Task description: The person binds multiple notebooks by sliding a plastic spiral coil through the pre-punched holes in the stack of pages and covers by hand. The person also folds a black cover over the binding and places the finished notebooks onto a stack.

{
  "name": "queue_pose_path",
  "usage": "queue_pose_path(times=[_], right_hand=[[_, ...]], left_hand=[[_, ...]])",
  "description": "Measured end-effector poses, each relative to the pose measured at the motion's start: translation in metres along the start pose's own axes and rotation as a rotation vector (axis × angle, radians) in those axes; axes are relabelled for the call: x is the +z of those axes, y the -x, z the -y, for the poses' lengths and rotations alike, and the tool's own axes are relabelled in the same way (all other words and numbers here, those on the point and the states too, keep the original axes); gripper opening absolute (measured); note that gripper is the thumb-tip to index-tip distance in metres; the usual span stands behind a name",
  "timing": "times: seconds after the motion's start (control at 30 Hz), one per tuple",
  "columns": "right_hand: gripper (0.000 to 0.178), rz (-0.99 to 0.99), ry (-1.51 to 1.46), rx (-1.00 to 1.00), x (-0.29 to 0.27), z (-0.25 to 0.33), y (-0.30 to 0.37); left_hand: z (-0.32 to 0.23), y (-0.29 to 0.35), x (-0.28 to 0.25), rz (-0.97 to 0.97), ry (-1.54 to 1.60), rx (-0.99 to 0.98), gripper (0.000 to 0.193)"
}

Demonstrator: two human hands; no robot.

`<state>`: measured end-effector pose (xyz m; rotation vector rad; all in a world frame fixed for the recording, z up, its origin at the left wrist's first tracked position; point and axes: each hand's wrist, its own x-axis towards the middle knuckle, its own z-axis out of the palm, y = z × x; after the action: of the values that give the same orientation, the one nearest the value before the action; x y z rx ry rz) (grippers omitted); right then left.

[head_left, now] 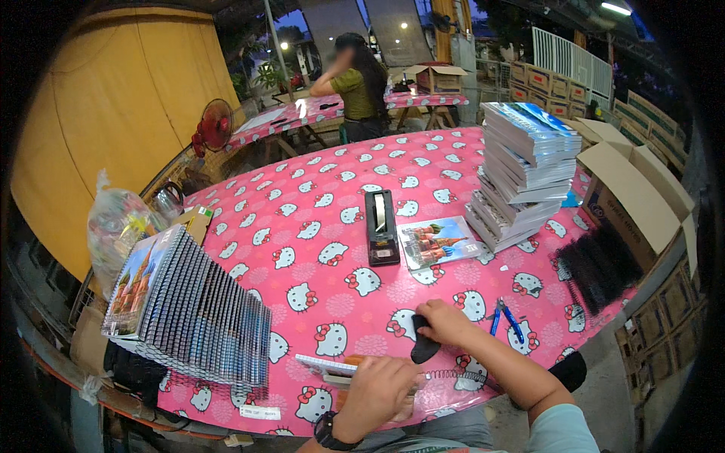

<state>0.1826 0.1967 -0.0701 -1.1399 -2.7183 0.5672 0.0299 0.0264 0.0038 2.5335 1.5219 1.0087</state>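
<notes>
Over the pink-topped table (393, 302), the left hand (381, 386) curls round a white-paged notebook (326, 366), seemingly steadying it. The right hand (447, 322) pinches a curved black object (424, 349)

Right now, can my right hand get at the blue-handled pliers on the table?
Probably yes: the blue-handled pliers lie uncovered on the table, to the right of your right hand. That hand holds a dark object, though, so it may need freeing first.
</notes>
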Motion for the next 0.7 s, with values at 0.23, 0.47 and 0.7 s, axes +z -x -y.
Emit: queue_pose_path(times=[0.23, 0.47, 0.7], right_hand=[[0.041, -0.128, -0.212, -0.270, -0.004, -0.023, 0.026], [0.077, 0.044, 0.009, -0.264, -0.004, -0.017, 0.047], [0.082, 0.005, -0.314, -0.135, -0.007, -0.021, 0.065]], left_hand=[[-0.002, -0.005, -0.006, 0.021, 0.054, 0.004, 0.021], [-0.003, -0.006, -0.007, 0.019, 0.048, -0.079, 0.023], [-0.005, -0.004, -0.013, 0.102, 0.005, -0.141, 0.022]])
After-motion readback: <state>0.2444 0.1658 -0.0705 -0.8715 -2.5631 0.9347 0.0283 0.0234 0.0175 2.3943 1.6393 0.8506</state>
